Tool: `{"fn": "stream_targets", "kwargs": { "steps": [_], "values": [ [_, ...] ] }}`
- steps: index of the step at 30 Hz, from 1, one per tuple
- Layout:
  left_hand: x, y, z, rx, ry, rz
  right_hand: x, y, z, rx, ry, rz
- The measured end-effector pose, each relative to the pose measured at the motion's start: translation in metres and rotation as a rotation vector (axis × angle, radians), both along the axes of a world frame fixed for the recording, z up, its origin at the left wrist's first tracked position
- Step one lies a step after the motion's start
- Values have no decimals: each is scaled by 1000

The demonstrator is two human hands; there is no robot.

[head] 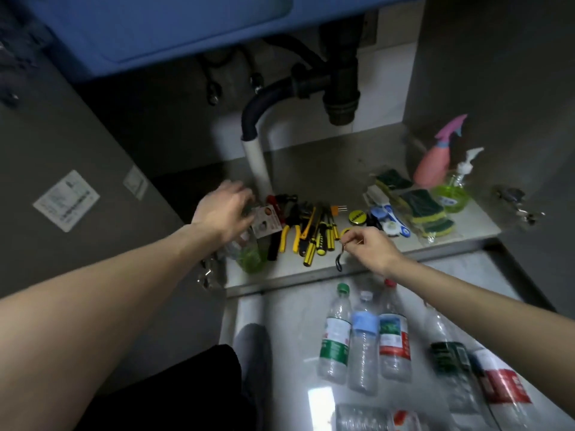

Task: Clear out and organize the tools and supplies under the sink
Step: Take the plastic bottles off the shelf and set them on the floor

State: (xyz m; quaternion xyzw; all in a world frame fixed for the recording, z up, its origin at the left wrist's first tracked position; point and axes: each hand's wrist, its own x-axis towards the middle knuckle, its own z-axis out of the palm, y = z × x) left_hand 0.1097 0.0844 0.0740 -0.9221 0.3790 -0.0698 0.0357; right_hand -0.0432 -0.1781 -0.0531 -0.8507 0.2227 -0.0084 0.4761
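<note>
Clear plastic bottles [364,343] w/ paper labels, glossy floor [289,315]; screwdrivers [314,241] yellow/black plastic handles; matt grey shelf [311,163]; rough green/yellow sponges [426,209]; smooth pink plastic sprayer [435,163].

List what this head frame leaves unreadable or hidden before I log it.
- Head view: the left hand is motion-blurred; its grip cannot be judged.
- The green bottle is partly covered by that hand and a card.
- The sticker print is too small to read.
- The lowest bottle is cut off by the bottom edge.
- The right hand pinches a tiny item, unidentifiable.
</note>
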Motion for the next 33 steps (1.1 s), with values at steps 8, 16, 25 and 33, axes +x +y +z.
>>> {"fn": "stream_targets", "kwargs": {
  "steps": [8, 16, 25, 33],
  "values": [
    [22, 41, -56, -36, 331, 331, 53, 17, 3, -107, 141, 100],
    [21, 45, -67, -11, 162, 265, 175, 75, 5, -417, 97, 442],
    [24, 39, -69, -64, 184, 298, 216, 104, -18, -950, 14, 660],
    [17, 30, -70, -91, 214, 348, 129, 67, 0, -705, -223, 287]
  ]
}}
